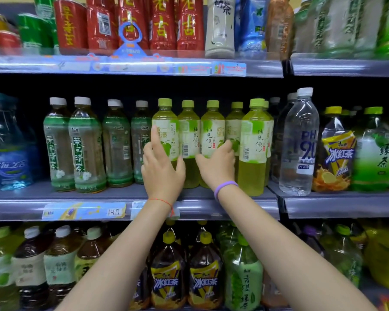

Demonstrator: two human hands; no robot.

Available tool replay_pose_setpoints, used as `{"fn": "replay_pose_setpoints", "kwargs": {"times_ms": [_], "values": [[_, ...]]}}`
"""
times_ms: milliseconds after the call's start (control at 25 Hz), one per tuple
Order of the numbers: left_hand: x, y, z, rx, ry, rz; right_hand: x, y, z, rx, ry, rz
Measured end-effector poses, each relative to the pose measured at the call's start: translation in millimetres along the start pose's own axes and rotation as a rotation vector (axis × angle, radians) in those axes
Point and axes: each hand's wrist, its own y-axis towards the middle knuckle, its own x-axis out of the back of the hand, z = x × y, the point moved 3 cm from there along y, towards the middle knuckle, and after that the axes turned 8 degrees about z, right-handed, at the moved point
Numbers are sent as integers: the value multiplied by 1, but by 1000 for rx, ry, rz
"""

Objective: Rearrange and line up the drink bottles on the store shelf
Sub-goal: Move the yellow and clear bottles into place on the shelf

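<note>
On the middle shelf (133,199), both hands work among the green-capped pomelo tea bottles that stand between the jasmine tea bottles (85,149) toward the shelf's left end and the clear water bottle (299,144) just past its right end. The left hand (161,169) wraps the lower body of the leftmost green-capped bottle (165,131), index finger stretched up along the label, thumb on the other side. The right hand (218,163) has its fingers curled round the third green-capped bottle (212,129), gripping it at label height. Between them stands a second bottle (188,131), untouched as far as I can see.

The row is uneven: the fifth bottle (254,147) sits well forward at the front edge of the shelf, while the ones in hand stand further back (their labels also face different ways, some showing barcodes).

The step in hand looks like pulling these bottles forward and squaring them. To do it well, I would slide each along the shelf rather than lift, keep the grip low so the tall bottles do not tip, bring the bases level with the forward bottle, then twist each so its label front faces out. Neighbours stand touching, so a careless turn could drag them askew.
</note>
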Motion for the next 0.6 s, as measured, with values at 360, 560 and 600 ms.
{"fn": "replay_pose_setpoints", "kwargs": {"times_ms": [360, 560, 600], "values": [[-1, 6, 8, 92, -62, 91, -2, -18, -1, 41, -23, 44], [-1, 7, 13, 147, -32, 161, -12, -25, 2, 135, 9, 140], [1, 5, 12, 139, -37, 122, -12, -27, 2, 154, -4, 163]]}}
